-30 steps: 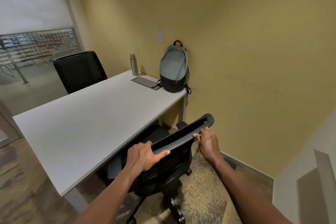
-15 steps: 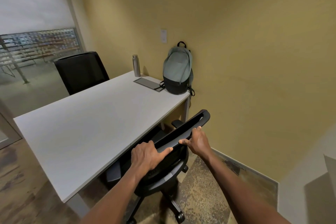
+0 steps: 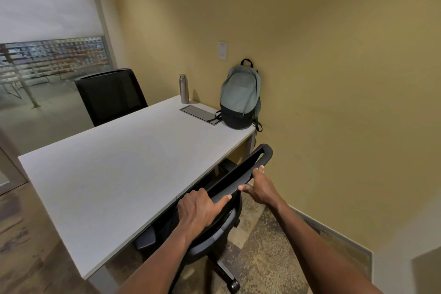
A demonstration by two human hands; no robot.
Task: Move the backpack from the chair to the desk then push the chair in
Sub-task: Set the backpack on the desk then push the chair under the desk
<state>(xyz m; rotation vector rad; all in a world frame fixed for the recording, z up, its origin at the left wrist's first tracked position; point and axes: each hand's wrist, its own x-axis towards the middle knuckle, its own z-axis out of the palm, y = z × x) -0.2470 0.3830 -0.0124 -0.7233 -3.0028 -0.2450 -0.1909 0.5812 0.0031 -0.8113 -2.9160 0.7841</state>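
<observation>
A grey-green backpack with a black base stands upright on the far right corner of the white desk, leaning on the yellow wall. The black office chair is at the desk's near edge, its seat mostly under the tabletop and its backrest close to the edge. My left hand grips the top rail of the backrest. My right hand holds the same rail further right, thumb and fingers around it.
A steel bottle and a flat grey panel lie beside the backpack. A second black chair stands on the desk's far side. The yellow wall is close on the right; a glass partition is at the left.
The chair has rolled forward under the desk with both hands on its backrest; its seat has gone further beneath the tabletop. The backpack has not moved.
</observation>
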